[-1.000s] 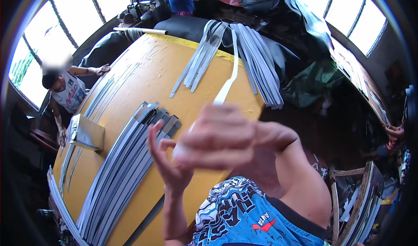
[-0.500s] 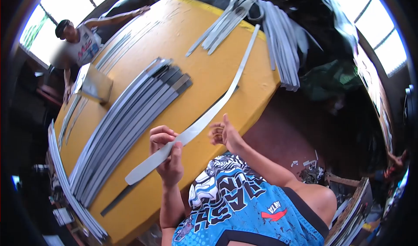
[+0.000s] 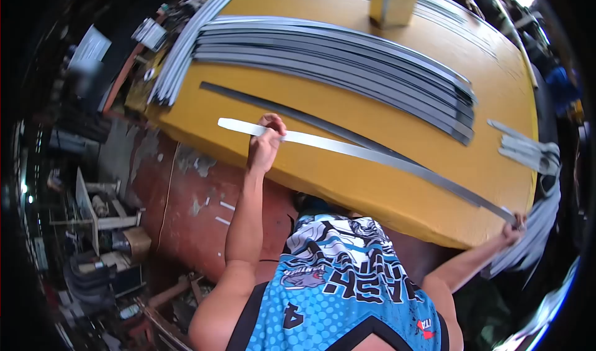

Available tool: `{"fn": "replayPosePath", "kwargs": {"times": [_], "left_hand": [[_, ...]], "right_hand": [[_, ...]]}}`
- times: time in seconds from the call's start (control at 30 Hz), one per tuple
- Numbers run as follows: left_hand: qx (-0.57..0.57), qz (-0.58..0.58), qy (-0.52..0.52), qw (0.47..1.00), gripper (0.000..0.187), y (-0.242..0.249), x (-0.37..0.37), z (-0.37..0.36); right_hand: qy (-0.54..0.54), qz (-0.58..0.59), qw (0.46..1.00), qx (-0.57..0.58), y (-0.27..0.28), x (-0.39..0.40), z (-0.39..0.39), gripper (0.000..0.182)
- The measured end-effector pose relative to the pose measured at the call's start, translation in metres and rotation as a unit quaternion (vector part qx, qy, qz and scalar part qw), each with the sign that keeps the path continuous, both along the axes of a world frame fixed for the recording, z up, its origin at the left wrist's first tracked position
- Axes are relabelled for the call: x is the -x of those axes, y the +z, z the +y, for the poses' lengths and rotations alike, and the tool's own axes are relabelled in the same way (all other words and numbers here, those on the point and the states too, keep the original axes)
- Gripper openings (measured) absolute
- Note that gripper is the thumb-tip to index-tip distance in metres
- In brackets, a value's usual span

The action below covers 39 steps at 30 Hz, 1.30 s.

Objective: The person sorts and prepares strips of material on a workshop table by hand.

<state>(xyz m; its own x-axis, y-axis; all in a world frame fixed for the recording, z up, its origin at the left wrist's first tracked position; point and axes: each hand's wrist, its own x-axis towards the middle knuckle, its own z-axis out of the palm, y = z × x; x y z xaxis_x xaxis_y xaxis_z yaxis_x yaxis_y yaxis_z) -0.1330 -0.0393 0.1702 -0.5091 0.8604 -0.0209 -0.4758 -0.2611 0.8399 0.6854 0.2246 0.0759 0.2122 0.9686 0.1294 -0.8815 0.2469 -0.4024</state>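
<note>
The pale strip (image 3: 335,144), stretched slantwise above the yellow surface (image 3: 335,178), should be light, bendy along its length and easily twisted or creased; its flat faces may be slick, so a squeeze across the width near each end looks the surest hold. The left hand (image 3: 268,140) pinches it just short of its left end; the right hand (image 3: 513,229) looks curled closed on the far end, its finger detail too small to tell.

Around this, the room is dim and cluttered, its reddish floor (image 3: 146,199) worn. The surface carries a broad row of grey strips (image 3: 329,62), one dark strip (image 3: 248,98), which the pale one crosses toward the right, and a metal box (image 3: 394,3). Small white scraps (image 3: 225,220) dot the floor.
</note>
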Motion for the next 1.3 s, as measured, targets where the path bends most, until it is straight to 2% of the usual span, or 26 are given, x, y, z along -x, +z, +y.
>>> {"fn": "replayPosePath", "kwargs": {"times": [0.03, 0.07, 0.1, 0.17, 0.2, 0.23, 0.33, 0.37, 0.4, 0.43, 0.53, 0.57, 0.63, 0.7, 0.77, 0.83, 0.87, 0.9, 0.93, 0.97, 1.03, 1.07, 1.13, 1.17, 1.23, 1.3], "left_hand": [[-0.016, -0.03, 0.022, 0.999, 0.026, -0.009, 0.021, -0.013], [-0.021, -0.053, 0.055, 0.997, 0.028, -0.021, 0.044, -0.025], [-0.023, -0.05, 0.062, 0.997, 0.028, -0.028, 0.066, -0.037], [-0.038, -0.121, 0.101, 0.987, 0.031, -0.043, 0.104, -0.057], [-0.044, -0.125, 0.096, 0.987, 0.03, -0.05, 0.122, -0.067], [-0.052, -0.13, 0.078, 0.987, 0.031, -0.052, 0.135, -0.073], [-0.032, -0.187, 0.088, 0.978, 0.036, -0.074, 0.192, -0.088], [-0.083, -0.217, 0.017, 0.973, 0.038, -0.083, 0.217, -0.092], [-0.045, -0.212, 0.05, 0.975, 0.038, -0.071, 0.226, -0.093], [-0.082, -0.226, 0.009, 0.971, 0.039, -0.076, 0.25, -0.097], [-0.023, -0.174, 0.028, 0.984, 0.036, -0.08, 0.301, -0.115], [-0.03, -0.155, 0.015, 0.987, 0.033, -0.084, 0.315, -0.118], [-0.009, -0.117, 0.001, 0.993, 0.028, -0.077, 0.323, -0.119], [0.004, -0.086, -0.017, 0.996, 0.019, -0.08, 0.327, -0.116], [0.111, -0.084, 0.053, 0.989, 0.017, -0.074, 0.321, -0.11], [0.174, -0.052, 0.076, 0.98, 0.019, -0.083, 0.324, -0.098], [0.26, -0.007, 0.084, 0.962, 0.019, -0.091, 0.327, -0.094], [0.344, 0.037, 0.094, 0.934, 0.02, -0.103, 0.33, -0.091], [0.356, 0.073, 0.098, 0.927, 0.023, -0.115, 0.329, -0.087], [0.358, 0.074, 0.102, 0.925, 0.023, -0.127, 0.329, -0.085], [0.397, 0.065, 0.106, 0.909, 0.022, -0.132, 0.316, -0.073], [0.405, 0.048, 0.094, 0.908, 0.021, -0.139, 0.317, -0.069], [0.404, 0.022, 0.093, 0.91, 0.021, -0.148, 0.313, -0.066], [0.402, -0.006, 0.095, 0.911, 0.021, -0.151, 0.312, -0.068], [0.398, -0.015, 0.089, 0.913, 0.02, -0.155, 0.315, -0.072], [0.39, -0.014, 0.104, 0.915, 0.018, -0.153, 0.313, -0.074]], "right_hand": [[-0.108, -0.084, 0.99, 0.042, -0.001, -0.023, -0.003, 0.016], [-0.209, -0.104, 0.967, 0.105, 0.005, -0.025, -0.011, 0.012], [-0.03, -0.105, 0.993, -0.036, -0.017, -0.057, -0.018, 0.005], [-0.066, -0.132, 0.988, -0.048, 0.016, 0.021, -0.056, 0.013], [-0.152, -0.07, 0.986, 0.02, 0.037, 0.077, -0.073, 0.02], [-0.169, -0.067, 0.983, 0.037, 0.039, 0.095, -0.078, 0.02], [-0.147, -0.09, 0.984, 0.055, 0.04, 0.143, -0.082, 0.026], [-0.157, -0.098, 0.981, 0.061, 0.043, 0.165, -0.09, 0.029], [-0.169, -0.105, 0.978, 0.066, 0.043, 0.187, -0.096, 0.032], [-0.189, -0.115, 0.972, 0.075, 0.043, 0.215, -0.105, 0.036], [-0.243, -0.137, 0.952, 0.123, 0.034, 0.276, -0.138, 0.048], [-0.223, 0.041, 0.967, 0.119, 0.053, 0.318, -0.149, 0.035], [-0.142, 0.036, 0.988, 0.054, 0.022, 0.32, -0.152, 0.034], [-0.157, 0.101, 0.974, 0.126, 0.01, 0.319, -0.149, 0.032], [-0.232, 0.015, 0.944, 0.235, -0.008, 0.311, -0.146, 0.04], [-0.354, -0.127, 0.829, 0.414, -0.012, 0.317, -0.14, 0.032], [-0.352, -0.127, 0.829, 0.414, -0.012, 0.318, -0.135, 0.032], [-0.398, -0.148, 0.787, 0.447, -0.014, 0.316, -0.127, 0.028], [-0.441, -0.169, 0.741, 0.478, -0.015, 0.318, -0.118, 0.025], [-0.436, -0.17, 0.742, 0.48, -0.018, 0.32, -0.113, 0.025], [-0.429, -0.242, 0.673, 0.552, -0.02, 0.325, -0.106, 0.03], [-0.428, -0.24, 0.673, 0.554, -0.022, 0.325, -0.102, 0.03], [-0.4, -0.304, 0.612, 0.611, -0.04, 0.308, -0.1, 0.039], [-0.394, -0.307, 0.611, 0.614, -0.049, 0.299, -0.104, 0.039], [-0.4, -0.447, 0.389, 0.699, -0.06, 0.286, -0.1, 0.045], [-0.445, -0.54, 0.168, 0.694, -0.071, 0.289, -0.103, 0.05]]}}
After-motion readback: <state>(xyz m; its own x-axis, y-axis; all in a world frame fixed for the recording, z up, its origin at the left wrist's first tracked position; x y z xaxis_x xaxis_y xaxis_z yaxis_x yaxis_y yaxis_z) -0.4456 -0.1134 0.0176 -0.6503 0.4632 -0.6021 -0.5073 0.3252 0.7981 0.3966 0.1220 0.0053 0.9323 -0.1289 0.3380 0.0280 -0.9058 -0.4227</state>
